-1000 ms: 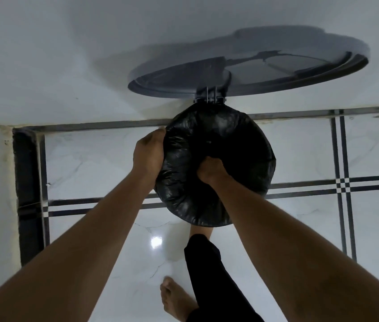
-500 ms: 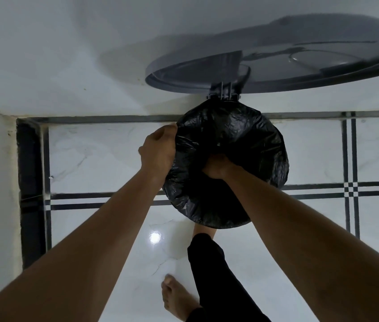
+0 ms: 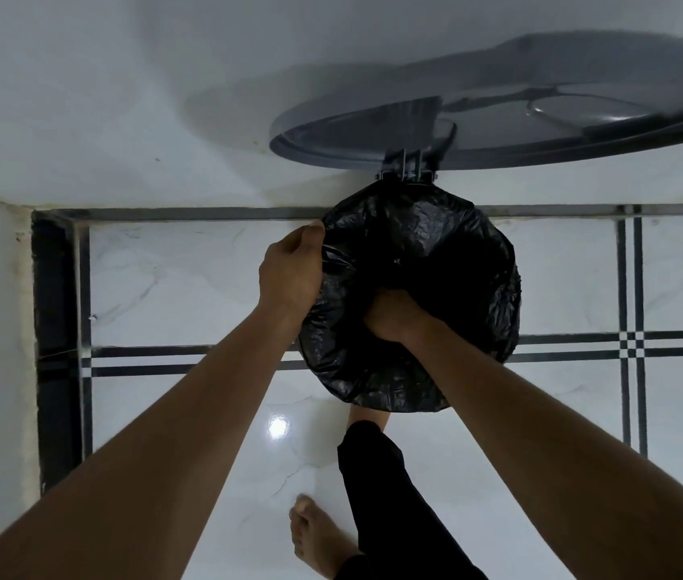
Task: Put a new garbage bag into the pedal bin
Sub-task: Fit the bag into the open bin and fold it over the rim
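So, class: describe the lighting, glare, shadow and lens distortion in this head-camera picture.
Head view: dim, bluish light; a bright glare spot on the glossy floor tiles; the raised bin lid casts a soft shadow on the wall; wide-angle stretch enlarges the forearms; the black garbage bag loses detail.

Bare forearms, no sleeves; black trouser leg [image 3: 377, 496]; bare feet [image 3: 314, 537].

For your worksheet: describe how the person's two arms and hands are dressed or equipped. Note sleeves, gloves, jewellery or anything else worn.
Both forearms are bare along all of their visible length; no sleeves show. The left hand and right hand wear no gloves, and no watch, bracelet or ring is visible. The only clothing in view is a black trouser leg; the feet are bare.
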`<state>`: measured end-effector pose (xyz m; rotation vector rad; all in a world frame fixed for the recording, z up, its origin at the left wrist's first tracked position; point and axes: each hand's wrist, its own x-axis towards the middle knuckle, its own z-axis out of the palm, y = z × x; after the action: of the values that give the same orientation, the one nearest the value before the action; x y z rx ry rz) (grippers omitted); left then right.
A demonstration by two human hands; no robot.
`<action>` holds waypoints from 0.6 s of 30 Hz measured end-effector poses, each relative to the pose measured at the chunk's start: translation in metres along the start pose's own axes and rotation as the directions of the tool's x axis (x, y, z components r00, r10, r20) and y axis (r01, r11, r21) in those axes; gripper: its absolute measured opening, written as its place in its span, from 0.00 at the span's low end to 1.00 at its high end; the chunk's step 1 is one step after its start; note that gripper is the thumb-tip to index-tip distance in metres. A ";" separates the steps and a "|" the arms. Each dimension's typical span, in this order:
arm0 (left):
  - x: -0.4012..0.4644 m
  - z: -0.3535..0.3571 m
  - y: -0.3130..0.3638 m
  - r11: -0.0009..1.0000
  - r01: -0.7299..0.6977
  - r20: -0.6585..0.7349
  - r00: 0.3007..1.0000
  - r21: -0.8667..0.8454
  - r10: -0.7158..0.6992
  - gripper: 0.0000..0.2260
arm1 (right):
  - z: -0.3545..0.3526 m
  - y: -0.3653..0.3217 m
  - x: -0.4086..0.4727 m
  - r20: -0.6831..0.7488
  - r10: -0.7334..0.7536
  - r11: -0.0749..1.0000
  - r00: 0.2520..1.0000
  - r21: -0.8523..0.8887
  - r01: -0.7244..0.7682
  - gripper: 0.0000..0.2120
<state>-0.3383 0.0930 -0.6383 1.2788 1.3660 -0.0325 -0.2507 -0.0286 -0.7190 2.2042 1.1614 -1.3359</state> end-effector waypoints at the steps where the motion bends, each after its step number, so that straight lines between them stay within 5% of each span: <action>1: -0.001 -0.001 0.001 1.000 -0.009 0.015 1.000 -0.007 0.009 0.19 | -0.005 0.000 -0.006 -0.012 0.007 1.000 1.000 -0.017 -0.007 0.18; 5: 0.001 -0.004 0.001 1.000 -0.006 -0.011 1.000 -0.009 0.006 0.17 | -0.017 -0.003 -0.007 -0.063 0.052 0.999 0.997 0.014 -0.052 0.18; 11: 0.007 -0.004 -0.005 1.000 0.023 0.012 1.000 -0.001 -0.023 0.21 | 0.012 0.004 0.034 0.127 0.068 0.997 0.990 -0.030 -0.065 0.18; 18: 0.006 -0.006 -0.005 1.000 -0.014 -0.004 1.000 0.007 0.014 0.20 | -0.008 -0.007 0.013 -0.027 0.173 0.911 0.985 0.385 -0.149 0.19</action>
<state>-0.3439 0.0990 -0.6440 1.2951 1.3609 -0.0254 -0.2486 -0.0129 -0.7254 2.5612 0.7610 -1.5381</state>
